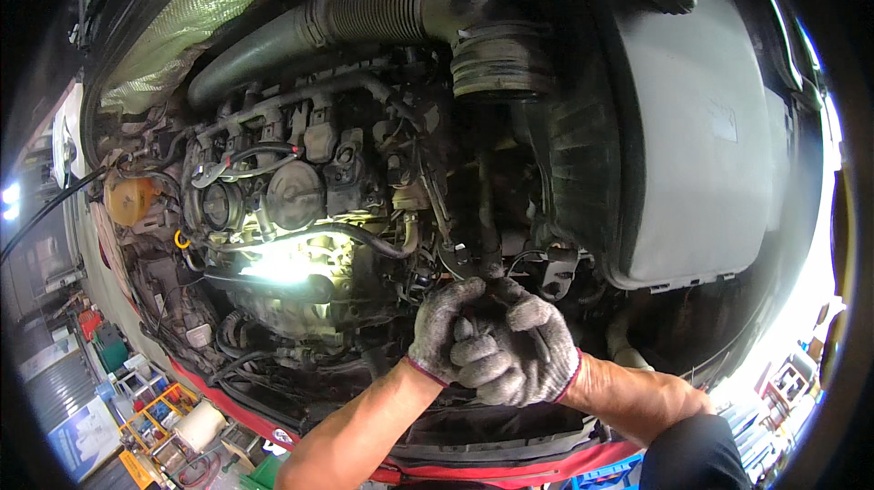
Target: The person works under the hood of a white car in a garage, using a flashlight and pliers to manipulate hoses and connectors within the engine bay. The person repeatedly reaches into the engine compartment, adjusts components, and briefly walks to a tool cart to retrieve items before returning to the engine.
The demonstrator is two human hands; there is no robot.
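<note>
Both hands wear grey knit work gloves and meet over the front of a car's engine bay. My left hand (442,331) is closed, its fingers curled close against the other hand. My right hand (528,353) is also closed, with its fingers folded inward. Something small and dark shows between them, but the gloves hide what it is. Just beyond the fingertips are a dark upright hose (488,208) and a metal bracket (558,273). Left of the hands lies the engine (296,194), lit by a bright light on its front side.
A ribbed air intake duct (378,10) arches across the back. On the right sits a large grey box-shaped cover (696,126). An orange-yellow round reservoir (130,201) and a yellow ring handle (182,239) are at the left. The red front edge (241,406) of the car runs below.
</note>
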